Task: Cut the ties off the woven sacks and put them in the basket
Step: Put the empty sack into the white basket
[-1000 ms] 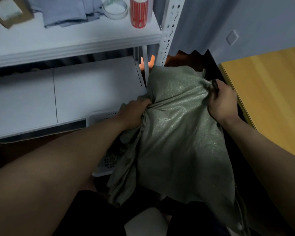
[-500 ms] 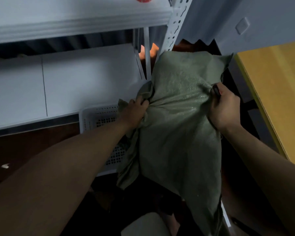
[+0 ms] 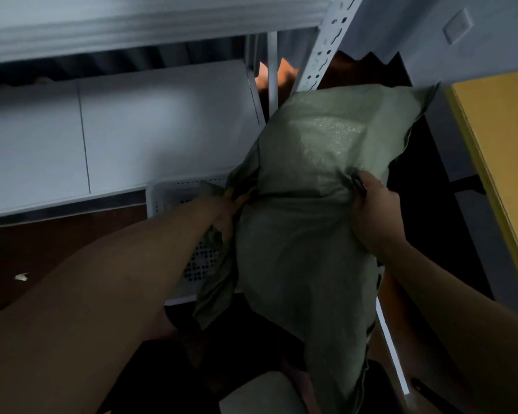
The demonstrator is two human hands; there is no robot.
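Observation:
A grey-green woven sack [image 3: 305,228] hangs stretched between my hands above a white perforated basket [image 3: 174,192]. My left hand [image 3: 226,215] grips the sack's bunched left edge, over the basket. My right hand [image 3: 374,213] grips the sack's right edge, and a small dark object pokes out above its fingers; what it is cannot be told. The sack's upper part spreads flat towards the shelf post. Its lower end trails down past my legs. No tie is visible.
A white metal shelf unit [image 3: 132,135] fills the left and top, with its perforated upright post [image 3: 326,46] just behind the sack. A yellow wooden tabletop [image 3: 500,162] lies at the right. Dark floor [image 3: 57,240] shows below the shelf.
Both hands have carried the sack forward and lower over the basket. Its upper part has spread out flatter. The view has tilted down, so the top shelf's items are out of sight.

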